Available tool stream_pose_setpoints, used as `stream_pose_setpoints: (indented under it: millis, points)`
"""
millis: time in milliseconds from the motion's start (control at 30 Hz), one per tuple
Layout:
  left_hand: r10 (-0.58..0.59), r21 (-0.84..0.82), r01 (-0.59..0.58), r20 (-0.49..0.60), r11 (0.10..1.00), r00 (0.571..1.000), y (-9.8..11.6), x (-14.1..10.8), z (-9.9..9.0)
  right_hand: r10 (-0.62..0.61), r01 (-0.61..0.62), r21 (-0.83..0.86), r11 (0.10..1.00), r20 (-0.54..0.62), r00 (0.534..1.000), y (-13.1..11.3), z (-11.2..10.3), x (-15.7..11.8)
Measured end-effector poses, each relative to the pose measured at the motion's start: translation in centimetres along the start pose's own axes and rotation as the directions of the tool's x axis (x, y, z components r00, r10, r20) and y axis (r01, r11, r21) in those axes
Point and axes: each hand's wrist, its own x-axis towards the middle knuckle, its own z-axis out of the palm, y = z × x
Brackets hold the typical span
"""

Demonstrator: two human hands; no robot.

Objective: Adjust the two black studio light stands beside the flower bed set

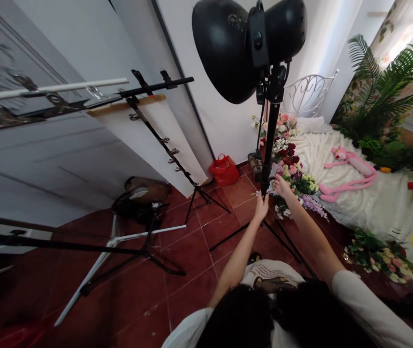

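Note:
A black studio light (224,50) with a round reflector sits atop a black light stand (271,130) right in front of me. My left hand (262,207) grips the stand's pole low down, thumb and fingers around it. Just above and to the right, my right hand (281,186) is closed at the side of the pole, where a tightening knob seems to be; its fingertips partly hide that spot. The stand's tripod legs (286,237) spread over the floor below my hands.
On the left are a backdrop stand with clips (148,89), a white board (155,140) and white stand legs (115,241). A red bag (225,169) is by the wall. Flowers (289,162), a white fur cover (315,150) and a pink plush toy (358,166) lie right.

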Motion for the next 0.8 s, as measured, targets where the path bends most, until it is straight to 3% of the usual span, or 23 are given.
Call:
stream_pose_setpoints:
  millis: [100, 200, 300, 367, 467, 600, 700, 800]
  points:
    - [-0.062, 0.028, 0.059, 0.101, 0.998, 0.993, -2.1, -1.4, 1.8, 0.024, 0.001, 0.210, 0.978, -0.115, 0.993, 2.8, -1.7, -3.2]
    - [-0.044, 0.084, 0.025, 0.227, 0.996, 0.973, -2.6, -2.4, 4.4, 0.096, -0.009, 0.424, 0.906, -0.184, 0.978, 6.2, -4.5, -7.3]
    - [-0.023, 0.139, -0.033, 0.382, 0.990, 0.924, -2.1, -3.2, 8.0, 0.189, 0.040, 0.613, 0.789, -0.305, 0.934, 9.8, -7.5, -11.9]
    - [-0.014, 0.153, -0.072, 0.500, 0.986, 0.866, -1.6, -4.2, 10.8, 0.259, 0.111, 0.701, 0.705, -0.400, 0.879, 12.3, -9.4, -15.3]
    - [0.009, 0.117, -0.119, 0.673, 0.986, 0.740, -1.2, -6.8, 15.5, 0.364, 0.226, 0.769, 0.598, -0.512, 0.778, 16.0, -11.4, -20.7]
    - [0.018, 0.048, -0.110, 0.849, 0.993, 0.529, -0.6, -12.9, 21.3, 0.451, 0.418, 0.777, 0.471, -0.619, 0.643, 19.9, -12.4, -28.2]
    - [0.028, 0.008, -0.100, 0.935, 0.995, 0.353, -0.1, -18.4, 24.3, 0.513, 0.535, 0.751, 0.388, -0.658, 0.551, 21.8, -11.9, -33.2]
    - [0.092, -0.069, -0.117, 0.974, 0.991, 0.207, 0.5, -23.1, 25.8, 0.572, 0.644, 0.702, 0.304, -0.675, 0.466, 22.8, -11.2, -37.1]
